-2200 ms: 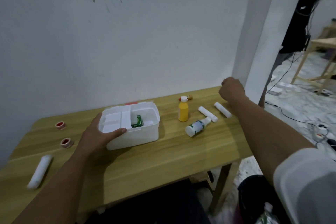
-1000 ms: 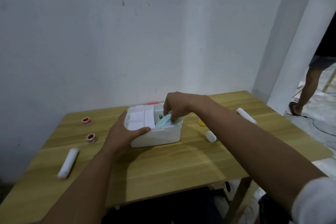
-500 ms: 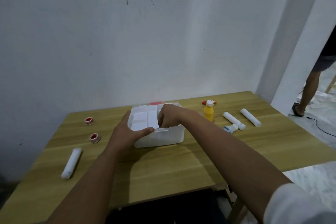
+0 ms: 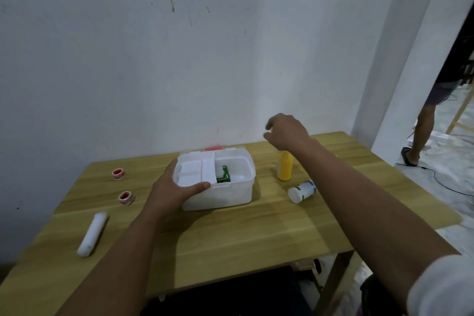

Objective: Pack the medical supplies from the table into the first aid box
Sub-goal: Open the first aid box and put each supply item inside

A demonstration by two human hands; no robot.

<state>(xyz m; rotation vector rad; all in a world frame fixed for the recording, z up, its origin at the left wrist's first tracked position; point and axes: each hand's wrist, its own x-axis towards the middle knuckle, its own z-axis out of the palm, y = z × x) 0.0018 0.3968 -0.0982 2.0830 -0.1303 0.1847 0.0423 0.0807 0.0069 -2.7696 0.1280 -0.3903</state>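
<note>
A white first aid box (image 4: 225, 195) stands open on the wooden table (image 4: 230, 238), with a white divider tray in its left half and a green packet (image 4: 223, 175) inside. My left hand (image 4: 174, 190) grips the box's left front corner, thumb on the rim. My right hand (image 4: 287, 132) hovers above the table to the right of the box, fingers loosely curled and holding nothing. Below it stands a yellow bottle (image 4: 284, 170). A white bottle with green print (image 4: 302, 190) lies on its side nearby. Two red tape rolls (image 4: 118, 174) (image 4: 126, 197) and a white bandage roll (image 4: 92, 234) lie to the left.
The table stands against a white wall (image 4: 179, 59), with a white pillar (image 4: 400, 46) at the right. A person's legs (image 4: 423, 131) stand on the floor beyond the pillar, next to a cable. The table's right and front edges are close.
My right hand has left the box, where it pushed in a light-blue item, and risen to the right above the yellow bottle. My left hand has kept its hold on the box.
</note>
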